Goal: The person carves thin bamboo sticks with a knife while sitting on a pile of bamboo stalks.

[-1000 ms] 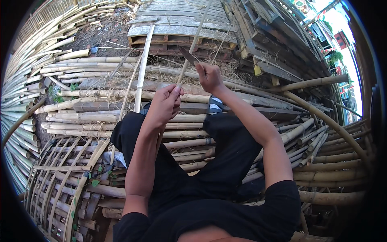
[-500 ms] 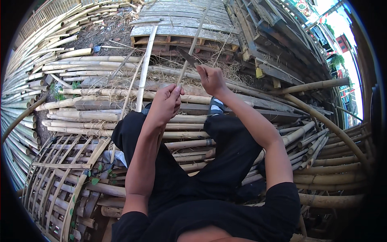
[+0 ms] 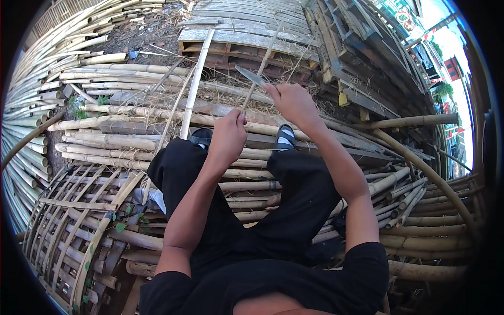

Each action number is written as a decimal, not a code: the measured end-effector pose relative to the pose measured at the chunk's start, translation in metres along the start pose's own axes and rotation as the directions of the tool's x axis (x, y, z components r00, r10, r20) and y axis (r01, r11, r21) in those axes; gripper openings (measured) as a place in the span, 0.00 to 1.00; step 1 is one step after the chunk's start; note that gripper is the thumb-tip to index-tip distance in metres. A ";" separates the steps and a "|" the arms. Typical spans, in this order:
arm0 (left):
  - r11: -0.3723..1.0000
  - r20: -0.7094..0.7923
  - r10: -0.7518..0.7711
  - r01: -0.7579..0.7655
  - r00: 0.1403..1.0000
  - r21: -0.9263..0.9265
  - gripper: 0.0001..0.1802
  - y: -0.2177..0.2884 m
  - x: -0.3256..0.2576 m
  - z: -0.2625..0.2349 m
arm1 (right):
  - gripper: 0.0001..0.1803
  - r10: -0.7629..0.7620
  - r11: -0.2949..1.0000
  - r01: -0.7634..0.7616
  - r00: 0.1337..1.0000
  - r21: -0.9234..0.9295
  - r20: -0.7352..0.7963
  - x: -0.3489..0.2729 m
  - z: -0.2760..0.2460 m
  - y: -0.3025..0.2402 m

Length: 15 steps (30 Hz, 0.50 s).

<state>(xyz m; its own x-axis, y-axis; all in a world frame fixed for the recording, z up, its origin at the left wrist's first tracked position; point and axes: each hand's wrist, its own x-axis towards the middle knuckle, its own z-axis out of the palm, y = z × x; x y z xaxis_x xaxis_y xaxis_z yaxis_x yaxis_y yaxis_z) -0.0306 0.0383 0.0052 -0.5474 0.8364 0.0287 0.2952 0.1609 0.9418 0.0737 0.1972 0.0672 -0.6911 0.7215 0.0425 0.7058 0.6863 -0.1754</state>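
Left hand clamps the thin bamboo strip upright to steady it, while right hand, just beside, grips the knife against it.

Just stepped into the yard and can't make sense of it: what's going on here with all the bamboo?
A person sits on a pile of bamboo poles, legs stretched out. The left hand grips a thin bamboo strip that points up and away, while the right hand holds a knife with its blade against that strip. A woven bamboo frame lies at the person's left, and wooden pallets stand beyond the feet.
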 end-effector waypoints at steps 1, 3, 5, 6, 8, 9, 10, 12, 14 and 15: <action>0.999 -0.025 0.033 -0.032 0.999 0.032 0.10 -0.002 0.000 0.002 | 0.33 -0.013 1.000 0.013 0.999 -0.014 0.048 -0.002 -0.003 -0.006; 0.999 -0.008 0.038 -0.038 0.999 0.029 0.10 0.000 -0.002 0.009 | 0.33 0.081 0.993 -0.079 0.997 -0.087 0.018 0.015 -0.008 0.008; 0.998 0.010 0.038 -0.038 0.999 0.051 0.10 -0.003 -0.006 0.012 | 0.32 0.111 0.985 -0.109 0.994 -0.134 0.006 0.015 -0.002 0.011; 0.997 0.014 0.040 -0.041 0.999 0.069 0.10 -0.007 -0.007 0.014 | 0.32 0.093 0.984 -0.090 0.996 -0.152 0.008 0.007 0.005 0.010; 0.994 0.071 0.012 -0.020 0.997 0.110 0.11 -0.009 -0.007 0.015 | 0.31 0.067 0.980 -0.054 0.996 -0.190 0.062 0.001 0.003 0.011; 0.994 0.071 0.014 -0.021 0.997 0.107 0.11 -0.008 -0.006 0.015 | 0.31 0.091 0.984 -0.077 0.993 -0.163 0.077 0.004 0.001 0.015; 0.994 0.073 0.015 -0.022 0.997 0.104 0.11 -0.007 -0.004 0.017 | 0.31 0.116 0.985 -0.102 0.989 -0.137 0.092 0.011 -0.001 0.021; 0.992 0.070 0.011 -0.020 0.997 0.126 0.12 -0.009 -0.005 0.020 | 0.31 0.117 0.988 -0.104 0.987 -0.112 0.111 0.009 0.002 0.023; 0.983 0.051 0.009 -0.018 0.999 0.182 0.11 -0.015 -0.006 0.021 | 0.30 0.061 0.993 -0.049 0.992 -0.108 0.107 0.004 0.014 0.017; 0.983 0.059 0.007 -0.018 0.998 0.184 0.11 -0.014 -0.005 0.021 | 0.30 0.066 0.993 -0.053 0.990 -0.103 0.125 0.005 0.015 0.017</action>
<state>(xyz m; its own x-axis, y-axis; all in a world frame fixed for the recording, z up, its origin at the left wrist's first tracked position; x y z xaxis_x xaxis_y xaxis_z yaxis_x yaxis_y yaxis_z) -0.0154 0.0431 -0.0151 -0.4982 0.8669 0.0159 0.4437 0.2392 0.8636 0.0798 0.2115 0.0499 -0.6572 0.7480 -0.0924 0.7537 0.6529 -0.0756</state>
